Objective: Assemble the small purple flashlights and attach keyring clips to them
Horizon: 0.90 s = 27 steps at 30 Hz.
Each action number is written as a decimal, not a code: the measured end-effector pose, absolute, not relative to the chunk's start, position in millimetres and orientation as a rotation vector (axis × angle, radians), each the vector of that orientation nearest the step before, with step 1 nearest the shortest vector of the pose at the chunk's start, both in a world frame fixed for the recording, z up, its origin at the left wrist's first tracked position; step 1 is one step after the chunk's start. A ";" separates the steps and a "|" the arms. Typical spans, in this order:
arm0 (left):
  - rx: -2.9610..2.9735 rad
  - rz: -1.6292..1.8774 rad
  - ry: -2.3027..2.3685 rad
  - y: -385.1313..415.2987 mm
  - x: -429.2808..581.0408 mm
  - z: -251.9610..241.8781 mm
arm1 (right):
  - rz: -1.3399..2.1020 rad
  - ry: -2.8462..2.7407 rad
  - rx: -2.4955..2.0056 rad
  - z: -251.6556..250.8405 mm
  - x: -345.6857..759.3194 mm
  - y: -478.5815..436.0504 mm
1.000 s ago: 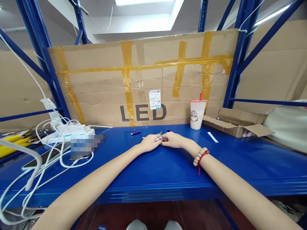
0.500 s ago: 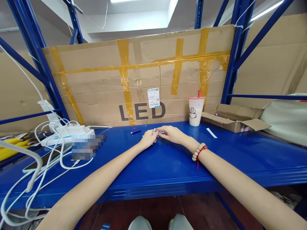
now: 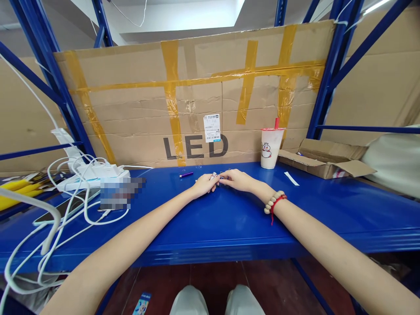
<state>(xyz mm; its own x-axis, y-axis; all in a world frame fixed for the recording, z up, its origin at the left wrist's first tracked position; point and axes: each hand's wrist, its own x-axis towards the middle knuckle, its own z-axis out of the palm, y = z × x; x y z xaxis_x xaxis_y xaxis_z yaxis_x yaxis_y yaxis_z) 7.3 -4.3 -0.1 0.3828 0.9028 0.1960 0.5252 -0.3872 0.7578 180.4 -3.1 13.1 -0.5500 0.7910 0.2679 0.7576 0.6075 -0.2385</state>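
Note:
My left hand is closed around a small whitish and silver piece whose tip shows above the fingers. Just to its right, my right hand pinches a thin silvery part, its fingertips close against the left hand. These pieces are too small to name exactly, and fingers hide much of them. Both hands rest low over the blue shelf board. A short purple tube, like part of a pen, lies left of my left hand. My right wrist wears a bead bracelet with a red cord.
At the back right stands a paper cup with a red straw. Beside it are a white strip and an open cardboard box. White cables and a phone crowd the left. A cardboard sheet closes off the back.
The camera view has tilted slightly down. The fingers have shifted a little, and the silvery piece between the hands, seen more fully before, is now more hidden.

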 end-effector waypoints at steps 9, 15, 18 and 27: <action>1.976 0.821 1.218 -5.4 7.0 1.3 | 0.186 -2.478 -1.220 11.3 177.0 -3.5; 1.935 0.826 1.228 -6.7 7.5 2.8 | 0.214 -2.492 -1.240 13.8 174.3 -7.9; 1.956 0.826 1.232 -7.6 7.6 3.0 | 0.205 -2.498 -1.278 13.3 174.6 -7.6; 2.057 0.804 1.242 -2.3 6.8 -1.2 | 0.167 -2.546 -1.366 14.9 175.1 -8.6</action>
